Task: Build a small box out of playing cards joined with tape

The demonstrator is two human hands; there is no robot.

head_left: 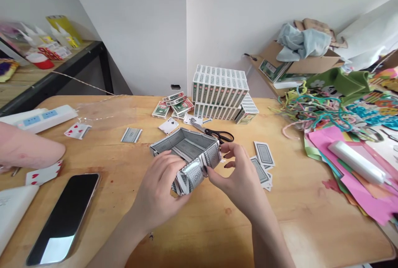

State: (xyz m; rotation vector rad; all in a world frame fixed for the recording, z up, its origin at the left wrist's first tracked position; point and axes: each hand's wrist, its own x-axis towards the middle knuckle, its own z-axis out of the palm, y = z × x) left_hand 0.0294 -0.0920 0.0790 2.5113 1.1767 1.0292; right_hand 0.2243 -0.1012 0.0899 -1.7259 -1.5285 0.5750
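An open box made of folded playing cards is tilted above the table, its patterned card backs showing inside and out. Around its near left wall my left hand is closed, thumb underneath and fingers over the rim. My right hand pinches the near right side, thumb and fingers at the card folds; its fingertips are partly hidden. Just behind the box lie black-handled scissors. Loose playing cards lie face down to the right of my right hand, and one single card is on the left.
Stacked card packs stand at the back, with several loose packs beside them. A phone and a power strip lie left, near another person's arm. Coloured paper, a white glue gun-like tool and pipe cleaners crowd the right.
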